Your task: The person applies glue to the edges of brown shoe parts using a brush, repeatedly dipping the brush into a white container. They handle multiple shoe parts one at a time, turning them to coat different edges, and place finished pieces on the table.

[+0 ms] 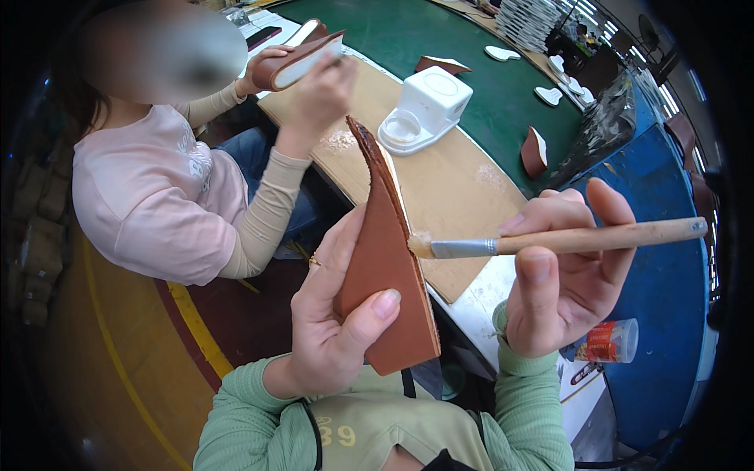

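Note:
Upright in front of me, a brown wedge shoe sole (389,275) is gripped by my left hand (330,337), thumb on its broad side and fingers behind. Its narrow tip points up, and the rim there looks dark and glossy. My right hand (554,290) pinches a flat paintbrush (573,239) by its wooden handle, held almost level. The pale bristles touch the right edge of the sole about midway up. Beyond the sole, a white plastic pot (432,98) with a round cup at its front stands on a brown board (463,184).
At the left, a co-worker (157,196) in a pink shirt holds another brown sole (302,63). More brown soles (534,153) and white insole pieces (548,96) lie on the green table (503,86). A clear cup with a red label (613,341) lies near my right forearm, beside a blue panel (660,290).

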Available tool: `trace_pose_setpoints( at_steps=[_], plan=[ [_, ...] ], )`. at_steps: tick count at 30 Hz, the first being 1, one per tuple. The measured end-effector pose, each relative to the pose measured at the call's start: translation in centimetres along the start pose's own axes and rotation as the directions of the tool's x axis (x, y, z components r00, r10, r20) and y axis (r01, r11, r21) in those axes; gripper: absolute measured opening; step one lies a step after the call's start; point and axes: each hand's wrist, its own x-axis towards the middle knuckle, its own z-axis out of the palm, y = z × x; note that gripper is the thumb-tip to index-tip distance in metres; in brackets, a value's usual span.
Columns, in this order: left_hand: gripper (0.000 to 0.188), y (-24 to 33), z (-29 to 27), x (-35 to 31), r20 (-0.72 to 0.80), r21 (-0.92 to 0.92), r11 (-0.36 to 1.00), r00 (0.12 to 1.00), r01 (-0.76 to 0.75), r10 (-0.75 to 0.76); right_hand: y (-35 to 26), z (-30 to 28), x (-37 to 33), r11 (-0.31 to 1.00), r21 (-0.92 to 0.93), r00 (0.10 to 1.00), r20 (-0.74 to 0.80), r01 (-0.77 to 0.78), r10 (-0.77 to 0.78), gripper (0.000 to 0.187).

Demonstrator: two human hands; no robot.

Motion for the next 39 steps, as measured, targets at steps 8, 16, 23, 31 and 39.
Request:
trace_pose_setpoints(
  at_steps=[8, 16, 23, 31, 39],
  plan=[
    [0.056, -0.1, 0.2, 0.2, -0.012, 0.001, 1.000, 1.000, 0.003, -0.003, -0.4, -0.2, -0.8, 0.995, -0.053, 0.996, -0.037, -0.084, 0.082, 0.058],
    [0.057, -0.1, 0.2, 0.2, -0.009, 0.057, 0.998, 1.000, -0.003, 0.003, -0.2, -0.5, -0.8, 0.996, 0.001, 0.995, -0.055, -0.088, 0.088, 0.057],
    [0.057, 0.0, 0.4, 0.1, -0.012, 0.054, 0.998, 1.000, 0.021, -0.020, 0.2, 0.0, -0.5, 0.999, -0.007, 0.997, -0.059, -0.046, 0.045, 0.057],
    [0.057, -0.2, 0.5, 0.2, -0.020, 0.073, 0.997, 1.000, 0.008, -0.006, 0.3, -0.2, -0.9, 0.996, -0.060, 0.995, -0.078, -0.067, 0.063, 0.058],
    [0.057, -0.4, 0.5, 0.2, -0.027, 0.089, 0.996, 1.000, -0.001, 0.003, 0.1, -0.4, -1.3, 0.991, -0.093, 0.993, -0.080, -0.096, 0.089, 0.057]
  ],
)
